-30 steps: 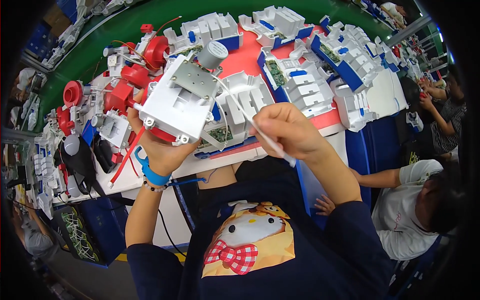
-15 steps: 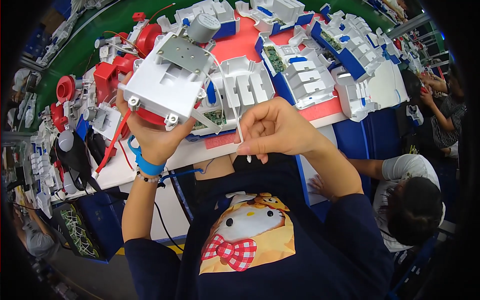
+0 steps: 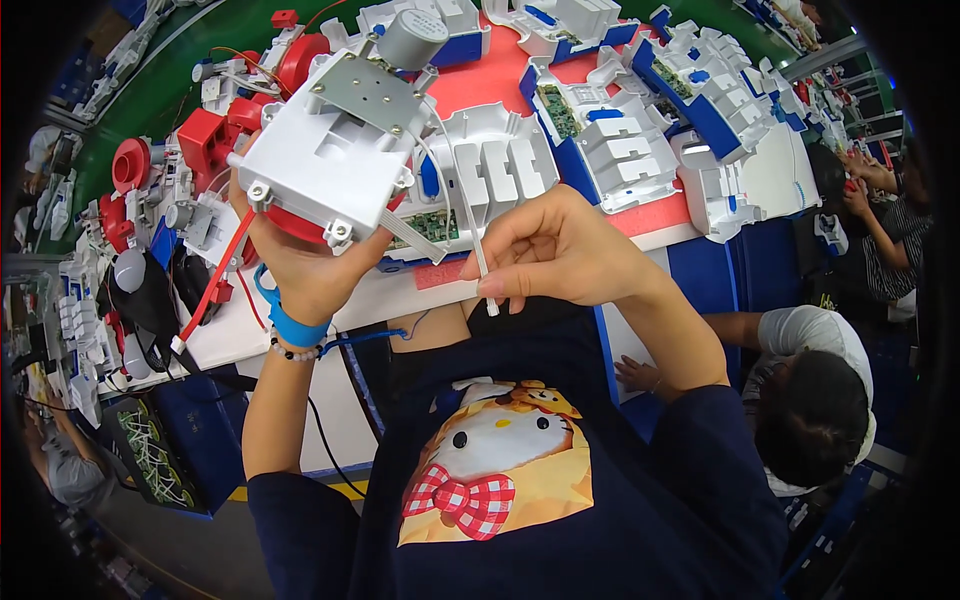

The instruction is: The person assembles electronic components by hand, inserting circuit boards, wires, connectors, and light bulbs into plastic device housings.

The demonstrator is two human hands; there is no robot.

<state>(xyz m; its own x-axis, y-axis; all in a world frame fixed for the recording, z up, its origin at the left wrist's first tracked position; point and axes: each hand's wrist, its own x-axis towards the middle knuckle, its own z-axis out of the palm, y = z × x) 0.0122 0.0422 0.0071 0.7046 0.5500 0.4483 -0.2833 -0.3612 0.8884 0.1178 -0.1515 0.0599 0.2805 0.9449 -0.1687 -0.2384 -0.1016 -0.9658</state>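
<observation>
My left hand (image 3: 315, 275) is closed around the lower side of a white plastic motor assembly (image 3: 310, 190), held tilted above the table edge. On top of it sit a grey metal plate (image 3: 370, 97) and a round silver motor (image 3: 412, 40). A red part shows underneath, partly hidden. A red cable (image 3: 215, 285) and a white flat ribbon cable (image 3: 415, 240) hang from the assembly. In front of me, my right hand (image 3: 565, 250) pinches a thin white cable (image 3: 462, 190) close to its small white connector (image 3: 492, 307), which points down. A blue wrist strap (image 3: 297, 328) circles my left wrist.
Just behind my hands lies an open white housing (image 3: 500, 165) with a green circuit board (image 3: 428, 228). Several more white-and-blue housings (image 3: 625, 160) stand on the red mat (image 3: 480, 85). Red and white parts (image 3: 205, 145) crowd the left. A co-worker (image 3: 815, 400) sits at the right.
The motor assembly has shifted slightly left. My right hand has moved a little left with the cable still pinched, and more of the connector shows below the fingers.
</observation>
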